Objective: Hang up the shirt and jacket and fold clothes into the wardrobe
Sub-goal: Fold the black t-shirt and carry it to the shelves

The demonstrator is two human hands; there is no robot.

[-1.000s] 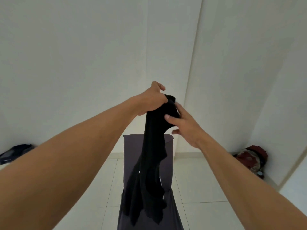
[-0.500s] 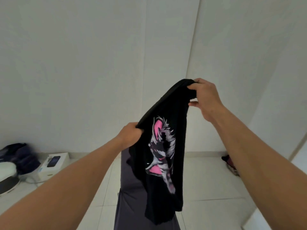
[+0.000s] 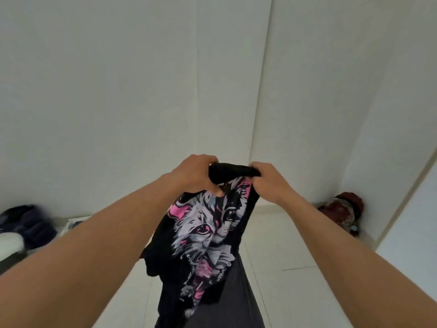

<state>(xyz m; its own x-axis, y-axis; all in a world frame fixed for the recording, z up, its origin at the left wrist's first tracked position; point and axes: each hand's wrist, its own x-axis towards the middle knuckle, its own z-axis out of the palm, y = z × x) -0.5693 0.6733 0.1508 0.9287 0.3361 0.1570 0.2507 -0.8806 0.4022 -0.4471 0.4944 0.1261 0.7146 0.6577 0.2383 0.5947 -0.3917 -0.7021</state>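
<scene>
Head view, L to R.

**L side.** At the far L edge of the white tiled floor (image 3: 290, 247), against the plain white wall (image 3: 118, 91), lay a dark blue-purple bundle of soft fabric (image 3: 33, 223). It was blurred, type not determinable. Just in front of it was a white rounded object (image 3: 9, 243), cut by the frame edge, identity unclear. R of the bundle, a flat white box (image 3: 76, 222) sat on the floor by the wall base, partly hidden behind the L forearm.

**Centre.**
- Left hand (image 3: 197, 175): raised, arm extended. Fingers and thumb were curled tight round the bunched top edge of a black cotton T-shirt with a pink, white and grey cat print (image 3: 212, 235).
- Right hand (image 3: 268, 182): level with the L and close beside it. Fingers were likewise curled and clamped on the same top edge.
- A short roll of black cloth spanned the two hands.
- Shirt: held in mid-air, approx. centre frame, hanging from both grips with the print toward the camera. Cloth was creased and partly doubled on itself. Lower part reached the frame bottom.
- Behind and below the shirt, a dark grey flat surface (image 3: 238, 301) ran to the bottom edge. What it was, cannot tell.

**R side.** A dark red and white bag-like item (image 3: 343, 209) sat on the floor in the far R corner, against the wall.
</scene>
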